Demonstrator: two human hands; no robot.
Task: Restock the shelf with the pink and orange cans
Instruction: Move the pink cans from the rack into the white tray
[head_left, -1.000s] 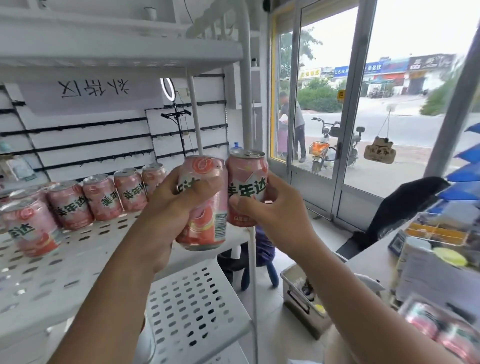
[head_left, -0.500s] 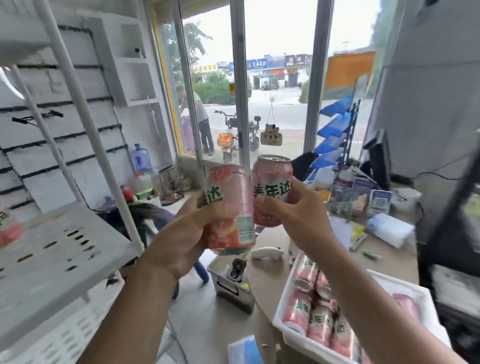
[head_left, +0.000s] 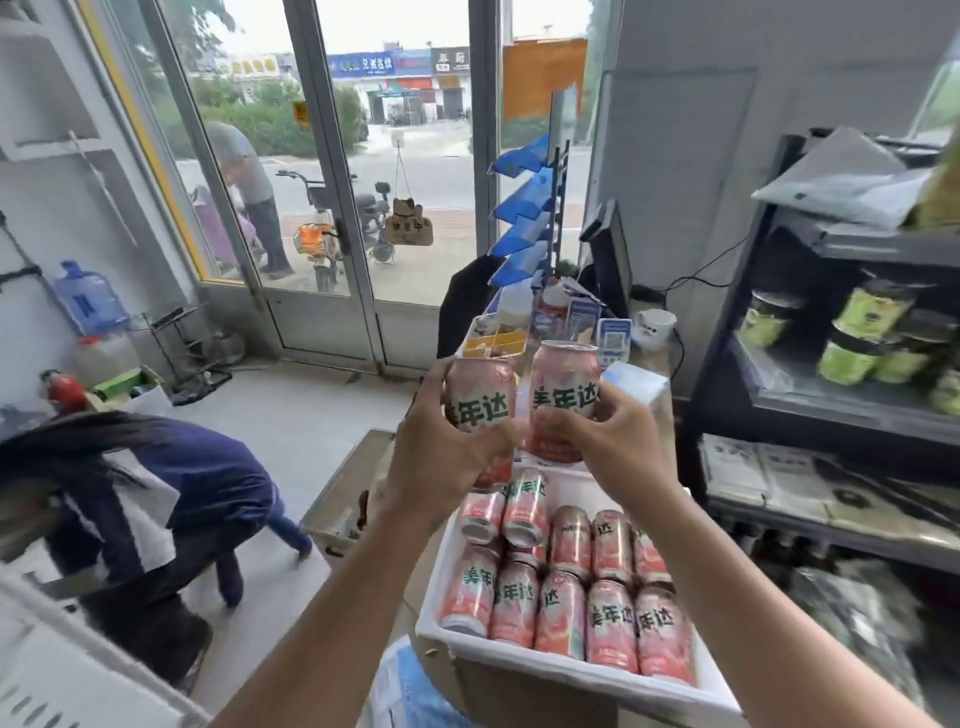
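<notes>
My left hand (head_left: 441, 457) grips a pink and orange can (head_left: 480, 397) with green characters, held upright. Beside it my right hand (head_left: 605, 441) grips a second can (head_left: 563, 387) of the same kind; the two cans almost touch. Both are held in the air above a white foam tray (head_left: 545, 670) that holds several more such cans (head_left: 561, 587) lying on their sides. Only a white corner of the shelf (head_left: 67, 675) shows at the bottom left; none of its cans are in view.
A person in dark blue (head_left: 145, 514) crouches on the floor at left. A counter (head_left: 571, 322) with boxes and a monitor stands behind the tray. A dark rack (head_left: 831, 395) with green jars is at right. Glass doors (head_left: 332, 208) face the street.
The view has swung right, away from the white shelf and its row of cans, to the counter and foam tray. Both hands still hold their cans, now over the tray.
</notes>
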